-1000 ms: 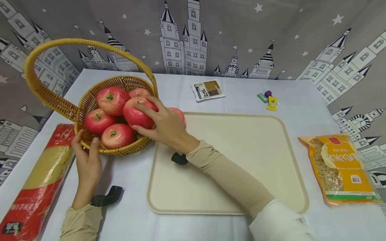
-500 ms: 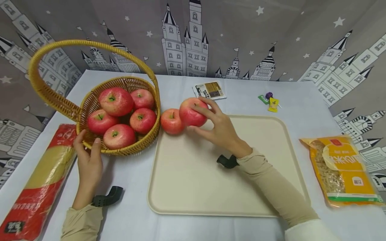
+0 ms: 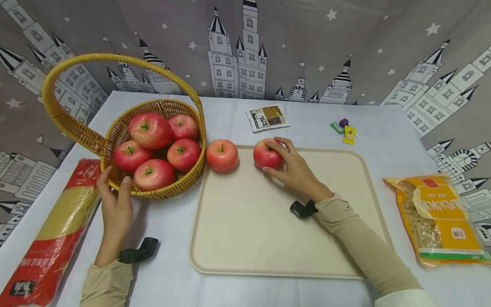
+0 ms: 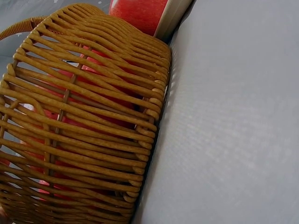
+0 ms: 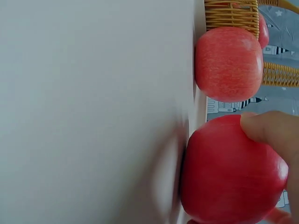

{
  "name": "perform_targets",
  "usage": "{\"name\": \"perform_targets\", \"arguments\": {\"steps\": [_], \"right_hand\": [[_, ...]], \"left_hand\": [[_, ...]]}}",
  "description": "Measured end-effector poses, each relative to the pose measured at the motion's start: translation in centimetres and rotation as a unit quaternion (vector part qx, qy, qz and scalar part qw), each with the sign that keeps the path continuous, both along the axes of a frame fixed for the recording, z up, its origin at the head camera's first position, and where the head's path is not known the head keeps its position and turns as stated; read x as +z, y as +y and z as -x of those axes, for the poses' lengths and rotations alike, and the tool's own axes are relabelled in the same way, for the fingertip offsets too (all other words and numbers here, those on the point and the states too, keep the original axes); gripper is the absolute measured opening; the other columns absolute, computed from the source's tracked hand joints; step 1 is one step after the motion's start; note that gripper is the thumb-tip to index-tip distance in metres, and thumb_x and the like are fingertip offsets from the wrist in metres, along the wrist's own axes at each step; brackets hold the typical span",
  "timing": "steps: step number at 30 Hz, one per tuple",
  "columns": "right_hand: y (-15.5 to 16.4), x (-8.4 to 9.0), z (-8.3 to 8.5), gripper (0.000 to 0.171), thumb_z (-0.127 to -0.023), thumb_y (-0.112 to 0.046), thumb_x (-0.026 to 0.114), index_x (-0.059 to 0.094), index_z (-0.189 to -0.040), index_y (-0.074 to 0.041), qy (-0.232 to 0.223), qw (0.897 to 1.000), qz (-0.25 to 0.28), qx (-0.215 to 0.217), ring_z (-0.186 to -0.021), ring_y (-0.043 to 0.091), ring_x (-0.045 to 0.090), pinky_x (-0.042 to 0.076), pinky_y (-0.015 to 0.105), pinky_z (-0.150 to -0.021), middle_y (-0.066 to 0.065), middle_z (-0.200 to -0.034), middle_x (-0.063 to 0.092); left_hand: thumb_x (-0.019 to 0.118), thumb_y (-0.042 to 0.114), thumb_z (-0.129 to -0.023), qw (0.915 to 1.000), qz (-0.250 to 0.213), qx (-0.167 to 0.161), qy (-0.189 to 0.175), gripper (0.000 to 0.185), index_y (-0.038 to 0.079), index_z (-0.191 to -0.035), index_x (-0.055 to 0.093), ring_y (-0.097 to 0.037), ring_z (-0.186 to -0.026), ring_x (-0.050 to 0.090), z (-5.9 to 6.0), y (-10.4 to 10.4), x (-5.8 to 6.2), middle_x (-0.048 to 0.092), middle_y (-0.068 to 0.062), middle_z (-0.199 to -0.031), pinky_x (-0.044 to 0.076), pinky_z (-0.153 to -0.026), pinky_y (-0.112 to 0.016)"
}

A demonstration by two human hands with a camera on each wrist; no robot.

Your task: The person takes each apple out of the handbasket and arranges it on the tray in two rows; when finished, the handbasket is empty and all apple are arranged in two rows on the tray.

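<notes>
A wicker basket [image 3: 115, 136] with a tall handle holds several red apples at the table's left. My left hand [image 3: 114, 187] holds its near wall, thumb and forefinger up against the weave; the left wrist view shows the basket [image 4: 84, 126] close up, no fingers visible. My right hand [image 3: 278, 157] grips a red apple [image 3: 265, 154] that rests at the far edge of the cream tray [image 3: 276, 230]. Another apple [image 3: 221, 155] sits on the tray's far left corner beside the basket. The right wrist view shows the held apple [image 5: 231, 172] under a fingertip, with the other apple [image 5: 229, 63] beyond.
A long red and yellow noodle pack [image 3: 50, 230] lies along the left edge. A yellow pasta bag [image 3: 437, 217] lies right of the tray. A small flat packet [image 3: 267, 117] and small candies [image 3: 343, 128] sit at the back. A castle-print curtain hangs behind.
My right hand lifted an apple out of the basket, carried it right past the first apple, and lowered it onto the tray's far edge. The left hand stayed on the basket.
</notes>
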State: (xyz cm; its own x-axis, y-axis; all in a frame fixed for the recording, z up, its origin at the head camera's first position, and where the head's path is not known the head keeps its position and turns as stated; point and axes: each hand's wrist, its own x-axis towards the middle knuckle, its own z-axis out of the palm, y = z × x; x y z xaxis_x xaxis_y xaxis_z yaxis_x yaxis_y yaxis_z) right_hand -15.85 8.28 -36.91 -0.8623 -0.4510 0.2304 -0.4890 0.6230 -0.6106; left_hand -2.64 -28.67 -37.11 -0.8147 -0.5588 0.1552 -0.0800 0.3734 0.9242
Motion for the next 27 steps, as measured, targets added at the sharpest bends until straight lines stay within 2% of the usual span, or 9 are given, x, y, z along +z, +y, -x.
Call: {"name": "perform_targets", "arguments": {"steps": [4, 9, 18, 23, 27], "right_hand": [[-0.1, -0.1, 0.0, 0.066, -0.078, -0.036, 0.068, 0.037, -0.135, -0.028, 0.003, 1.000, -0.016, 0.004, -0.109, 0.031, 0.054, 0.044, 0.046, -0.094, 0.005, -0.140, 0.032], [-0.1, -0.1, 0.0, 0.074, -0.077, -0.032, 0.069, 0.030, -0.139, -0.021, -0.010, 1.000, 0.001, 0.016, -0.121, 0.029, 0.044, 0.039, 0.043, -0.101, 0.007, -0.141, 0.029], [-0.1, 0.9, 0.0, 0.075, -0.079, -0.038, 0.066, 0.027, -0.140, -0.020, -0.031, 1.000, -0.006, 0.002, -0.122, 0.032, 0.042, 0.038, 0.044, -0.101, 0.012, -0.141, 0.025], [-0.5, 1.9, -0.1, 0.070, -0.080, -0.034, 0.066, 0.030, -0.139, -0.018, 0.008, 1.000, 0.004, 0.008, -0.129, 0.030, 0.031, 0.040, 0.046, -0.100, 0.013, -0.141, 0.026], [-1.5, 2.8, -0.5, 0.065, -0.081, -0.030, 0.066, 0.036, -0.136, -0.016, 0.047, 0.998, 0.027, 0.024, -0.125, 0.027, 0.035, 0.043, 0.044, -0.096, 0.012, -0.137, 0.033]], "left_hand": [[0.039, 0.024, -0.095, 1.0000, 0.004, 0.000, -0.007, 0.050, 0.019, -0.140, 0.019, -0.013, -0.139, 0.015, -0.1, -0.1, 0.1, 0.017, -0.008, -0.149, 0.009, -0.115, -0.032], [0.039, 0.024, -0.095, 1.0000, 0.001, -0.001, -0.009, 0.051, 0.018, -0.141, 0.019, -0.015, -0.139, 0.015, -0.1, -0.1, 0.1, 0.017, -0.008, -0.149, 0.010, -0.115, -0.032], [0.041, 0.022, -0.095, 0.9999, -0.013, -0.002, 0.008, 0.051, 0.015, -0.140, 0.020, -0.014, -0.136, 0.020, 0.1, 0.1, 0.2, 0.020, -0.010, -0.147, 0.015, -0.114, -0.030], [0.040, 0.022, -0.095, 0.9999, -0.014, 0.004, -0.005, 0.051, 0.016, -0.140, 0.019, -0.015, -0.138, 0.018, -0.2, 0.0, 0.4, 0.019, -0.009, -0.148, 0.014, -0.115, -0.032], [0.039, 0.022, -0.095, 0.9998, -0.013, -0.003, -0.014, 0.051, 0.016, -0.141, 0.017, -0.018, -0.138, 0.017, -0.2, 0.0, 0.5, 0.017, -0.008, -0.148, 0.015, -0.115, -0.037]]}}
